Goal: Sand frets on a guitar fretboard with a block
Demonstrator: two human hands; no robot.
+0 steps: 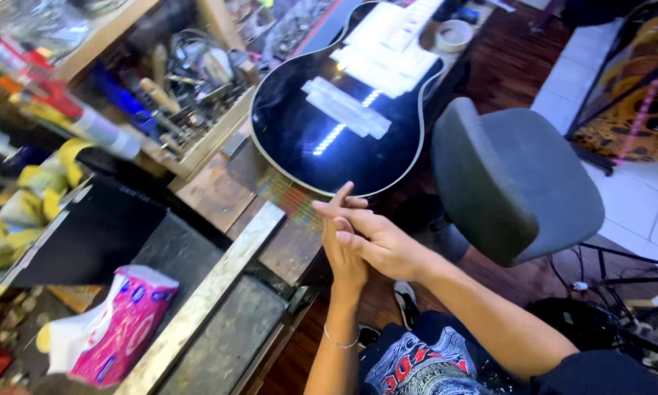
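Note:
A glossy black guitar body [322, 139] with a pale edge binding lies on the workbench [219, 194], white strips of tape or paper across its top. My two hands meet just below its lower edge, over the bench's front edge. My left hand [344, 252] is upright with fingers extended, a thin bracelet on the wrist. Across it lies my right hand [376, 238], its fingers pointing left and pressing on the left hand's fingers. Neither hand holds anything, and neither touches the guitar.
A grey padded stool [516, 179] stands right of the bench. A pink tissue pack [120, 325] and a metal ruler [208, 292] lie at the near left. Tool trays [186, 80] and tubes crowd the back left. A tape roll [453, 34] sits beyond the guitar.

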